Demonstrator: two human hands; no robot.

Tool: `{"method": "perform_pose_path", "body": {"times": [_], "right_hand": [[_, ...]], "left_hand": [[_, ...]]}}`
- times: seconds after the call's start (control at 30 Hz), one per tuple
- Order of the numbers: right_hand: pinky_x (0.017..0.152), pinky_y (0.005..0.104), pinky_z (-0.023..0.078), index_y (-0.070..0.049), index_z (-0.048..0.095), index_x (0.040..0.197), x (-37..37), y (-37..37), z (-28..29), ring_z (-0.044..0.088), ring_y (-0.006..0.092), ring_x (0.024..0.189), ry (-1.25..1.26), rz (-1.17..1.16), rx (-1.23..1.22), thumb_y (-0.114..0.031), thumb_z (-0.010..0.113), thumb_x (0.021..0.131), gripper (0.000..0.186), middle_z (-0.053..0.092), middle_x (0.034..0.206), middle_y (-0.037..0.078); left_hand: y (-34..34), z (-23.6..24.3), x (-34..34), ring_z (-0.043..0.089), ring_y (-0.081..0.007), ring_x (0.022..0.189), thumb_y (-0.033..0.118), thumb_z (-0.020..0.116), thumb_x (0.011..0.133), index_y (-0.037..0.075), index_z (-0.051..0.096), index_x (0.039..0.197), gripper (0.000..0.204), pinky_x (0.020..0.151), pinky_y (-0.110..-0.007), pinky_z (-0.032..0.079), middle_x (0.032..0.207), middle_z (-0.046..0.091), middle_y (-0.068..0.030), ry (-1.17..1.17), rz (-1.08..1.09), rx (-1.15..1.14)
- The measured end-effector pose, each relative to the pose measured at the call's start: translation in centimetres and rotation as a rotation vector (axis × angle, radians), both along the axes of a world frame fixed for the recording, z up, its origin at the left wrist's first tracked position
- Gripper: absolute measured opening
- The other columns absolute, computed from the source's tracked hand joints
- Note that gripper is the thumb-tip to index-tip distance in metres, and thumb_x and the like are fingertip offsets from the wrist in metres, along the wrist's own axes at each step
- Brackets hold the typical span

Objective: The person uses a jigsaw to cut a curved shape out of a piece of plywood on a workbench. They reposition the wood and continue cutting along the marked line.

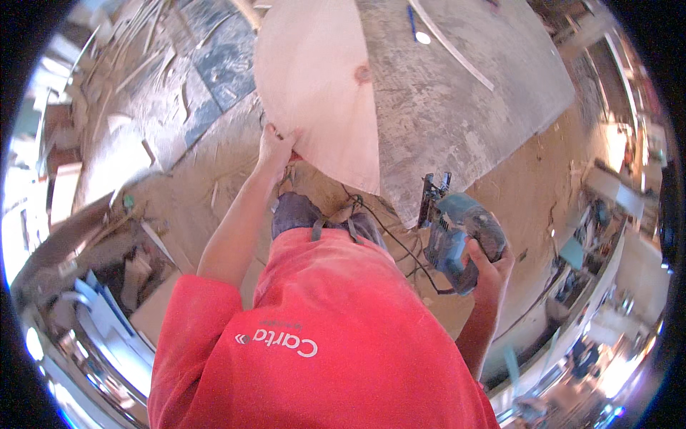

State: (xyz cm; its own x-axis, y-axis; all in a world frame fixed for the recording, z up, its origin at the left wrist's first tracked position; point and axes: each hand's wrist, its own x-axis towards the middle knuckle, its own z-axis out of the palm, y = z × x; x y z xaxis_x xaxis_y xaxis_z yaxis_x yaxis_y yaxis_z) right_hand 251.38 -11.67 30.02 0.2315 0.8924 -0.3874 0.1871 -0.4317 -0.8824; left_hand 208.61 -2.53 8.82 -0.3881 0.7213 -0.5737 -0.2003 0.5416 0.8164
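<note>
My left hand grips the near left edge of a pale wooden board, which has a curved outline and a dark knot by its straight right side. Some of those fingers are hidden under the board. In my right hand is a blue-and-black jigsaw, held by its handle to the right of my body. Its base plate points away from me, beside the near corner of a worn grey sheet. The pale board lies partly over that sheet. A black cord runs from the jigsaw toward my legs.
A thin curved wood strip and a blue pencil-like stick lie on the grey sheet. Wood offcuts are scattered at the far left. Shelves with clutter stand at the right, and blue-white panels lean at the lower left.
</note>
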Motion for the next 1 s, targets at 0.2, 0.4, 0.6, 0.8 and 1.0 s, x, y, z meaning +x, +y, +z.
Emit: {"method": "perform_pose_path", "body": {"times": [0.2,0.4,0.6,0.8,1.0], "right_hand": [[0.064,0.0274,0.056,0.002,0.059,0.144,-5.3,-5.5,0.9,0.068,0.0129,0.085,-0.034,-0.32,-0.01,-0.012,0.086,0.084,0.067,0.075,0.108,0.007],[0.061,0.0272,0.055,-0.001,0.06,0.145,-10.7,-10.4,0.5,0.066,0.0121,0.078,-0.007,-0.688,-0.018,-0.016,0.088,0.084,0.069,0.075,0.105,0.005],[0.059,0.0269,0.052,-0.001,0.062,0.143,-16.1,-14.5,1.9,0.062,0.0105,0.068,-0.047,-0.95,0.028,-0.018,0.089,0.083,0.068,0.074,0.1,0.004],[0.059,0.028,0.053,0.0,0.063,0.142,-16.1,-16.5,0.7,0.062,0.0105,0.066,-0.089,-0.985,-0.025,-0.017,0.088,0.083,0.066,0.075,0.098,0.004],[0.06,0.0281,0.053,0.002,0.062,0.142,-15.2,-16.3,-1.2,0.064,0.0113,0.069,-0.072,-1.057,0.024,-0.015,0.088,0.082,0.067,0.075,0.1,0.005]], "left_hand": [[0.4,0.0,-1.8,0.072,-0.0233,0.078,0.018,0.077,0.095,0.003,0.039,0.138,0.059,0.052,-0.034,0.059,0.11,0.068,-0.0161,-0.023,-0.219,0.015],[2.0,1.8,-8.3,0.057,-0.0135,0.053,0.035,0.08,0.095,0.004,0.071,0.095,0.032,0.048,-0.032,0.047,0.069,0.063,-0.0012,0.004,-1.149,-0.305],[8.7,6.4,-6.8,0.069,-0.021,0.094,0.026,0.085,0.088,-0.004,0.064,0.124,0.051,0.078,-0.036,0.058,0.109,0.07,-0.0166,0.44,-1.209,0.398],[8.6,9.1,2.6,0.032,-0.0475,0.149,0.069,0.083,0.07,0.003,0.044,0.154,0.114,0.119,-0.074,0.014,0.159,0.039,-0.0261,0.835,-1.771,1.112],[6.2,6.2,7.3,0.022,-0.0463,0.157,0.064,0.082,0.069,0.014,0.043,0.159,0.11,0.117,-0.082,0.001,0.166,0.03,-0.0255,1.047,-1.967,1.015]]}}
